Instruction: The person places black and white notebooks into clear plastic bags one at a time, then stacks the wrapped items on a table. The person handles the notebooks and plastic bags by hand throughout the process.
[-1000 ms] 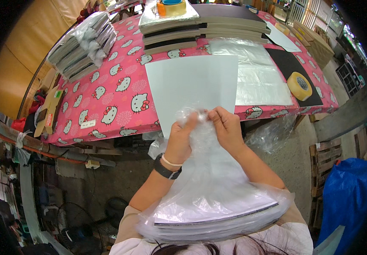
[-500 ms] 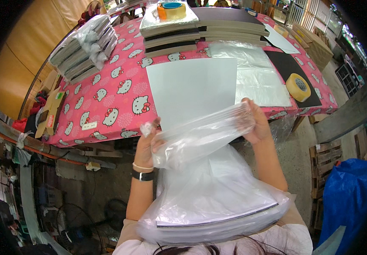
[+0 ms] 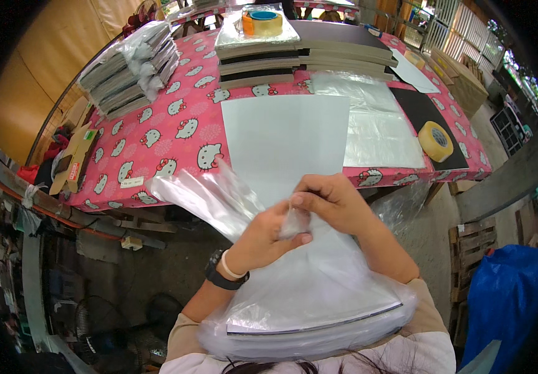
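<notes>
A clear plastic bag (image 3: 306,280) lies against my front, with a flat white stack showing through it and a dark line along the stack's near edge. My left hand (image 3: 261,238) is closed around the bag's gathered neck. Close on its right, my right hand (image 3: 332,202) pinches the same plastic between thumb and fingers. From the left hand, a loose crumpled flap (image 3: 203,196) of the bag spreads out toward the table. Just beyond both hands, a white sheet (image 3: 286,134) lies on the table; its near end is hidden behind them.
On the pink patterned tablecloth (image 3: 181,159) stand stacked boards (image 3: 344,47) with a tape roll (image 3: 262,25), and a plastic-wrapped pile (image 3: 128,71) at left. Clear plastic sheets (image 3: 384,143), a black board (image 3: 453,159) and another tape roll (image 3: 435,134) lie at right.
My hands have come together from holding the bag's mouth stretched wide. The plastic between them is now bunched into a neck, and its loose flap has swung left.
</notes>
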`<state>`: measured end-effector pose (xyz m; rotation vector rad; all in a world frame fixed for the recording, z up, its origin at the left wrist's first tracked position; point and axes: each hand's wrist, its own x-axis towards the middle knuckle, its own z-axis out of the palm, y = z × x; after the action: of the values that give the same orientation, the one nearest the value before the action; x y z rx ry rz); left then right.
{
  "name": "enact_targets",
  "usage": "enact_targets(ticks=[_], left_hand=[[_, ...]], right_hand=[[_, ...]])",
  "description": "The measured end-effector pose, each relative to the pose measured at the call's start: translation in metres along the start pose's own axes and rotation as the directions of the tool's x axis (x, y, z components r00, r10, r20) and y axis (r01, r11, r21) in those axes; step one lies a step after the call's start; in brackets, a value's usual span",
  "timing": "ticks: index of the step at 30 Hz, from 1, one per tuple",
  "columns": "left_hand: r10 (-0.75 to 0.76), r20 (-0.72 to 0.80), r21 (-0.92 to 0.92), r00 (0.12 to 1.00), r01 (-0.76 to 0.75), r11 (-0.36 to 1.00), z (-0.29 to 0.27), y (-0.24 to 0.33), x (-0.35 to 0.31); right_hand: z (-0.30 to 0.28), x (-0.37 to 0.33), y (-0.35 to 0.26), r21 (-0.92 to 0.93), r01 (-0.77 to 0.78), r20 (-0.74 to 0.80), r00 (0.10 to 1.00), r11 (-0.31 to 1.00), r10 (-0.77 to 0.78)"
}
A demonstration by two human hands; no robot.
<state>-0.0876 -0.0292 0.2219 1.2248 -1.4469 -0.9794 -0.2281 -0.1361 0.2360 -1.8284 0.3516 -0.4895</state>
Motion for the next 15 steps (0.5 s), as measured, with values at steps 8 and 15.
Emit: enact_targets(ticks=[8,15], left_hand=[[-0.277,-0.201,-0.979,0.94,-0.186,0.079,-0.044,-0.012,-0.022],[-0.031,-0.335,-0.821,0.942,-0.276,0.501,-0.033,-0.072,-0.059]], right_hand=[[-0.021,-0.024,0.034,0.363,0.181,0.664,0.639,0.914,-0.39],[-0.051,-0.027,0.03,0.894,0.386,-0.389,0.921,0.227,-0.033]])
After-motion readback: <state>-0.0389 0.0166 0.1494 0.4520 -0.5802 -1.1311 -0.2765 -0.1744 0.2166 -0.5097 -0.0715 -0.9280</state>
